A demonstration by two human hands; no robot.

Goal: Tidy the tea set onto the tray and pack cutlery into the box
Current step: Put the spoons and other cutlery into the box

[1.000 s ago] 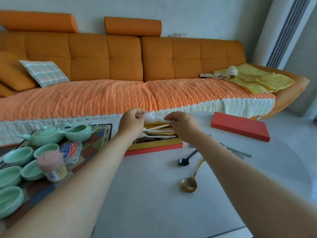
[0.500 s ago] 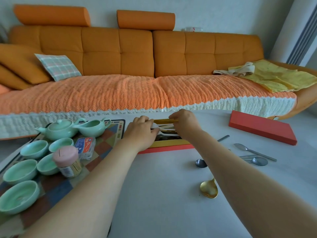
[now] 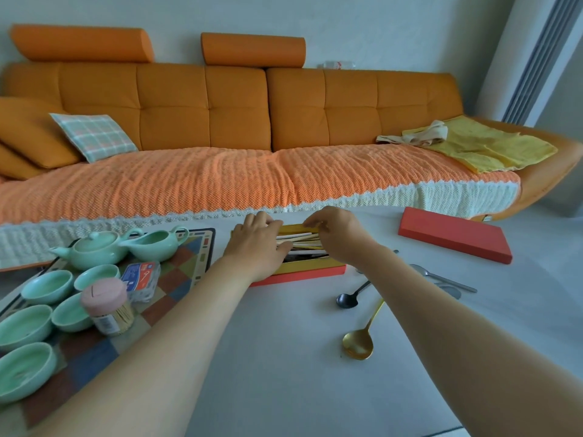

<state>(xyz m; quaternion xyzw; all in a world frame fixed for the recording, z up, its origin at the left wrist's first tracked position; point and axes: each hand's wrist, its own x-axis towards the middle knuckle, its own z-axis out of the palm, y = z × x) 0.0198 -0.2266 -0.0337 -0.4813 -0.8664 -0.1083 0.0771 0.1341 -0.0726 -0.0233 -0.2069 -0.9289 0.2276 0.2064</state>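
Note:
A red box with a yellow inner rim (image 3: 315, 269) lies on the white table and holds chopsticks (image 3: 299, 238) and other cutlery. My left hand (image 3: 257, 244) rests flat over the box's left end, fingers straight. At the right end my right hand (image 3: 339, 233) has its fingers curled down onto the chopsticks. A black spoon (image 3: 348, 298), a gold spoon (image 3: 359, 342) and silver cutlery (image 3: 444, 279) lie on the table to the right. The patterned tray (image 3: 189, 263) at left carries a green teapot (image 3: 94, 249), a green pitcher (image 3: 156, 244) and several green cups (image 3: 47, 285).
The red box lid (image 3: 454, 234) lies at the back right of the table. A pink-capped toothpick jar (image 3: 107, 305) and a small packet (image 3: 142, 279) stand on the tray. An orange sofa (image 3: 205, 171) runs along behind the table.
Both hands have come down from holding a white spoon above the box onto the cutlery inside it. The left hand has flattened over the box's left end.

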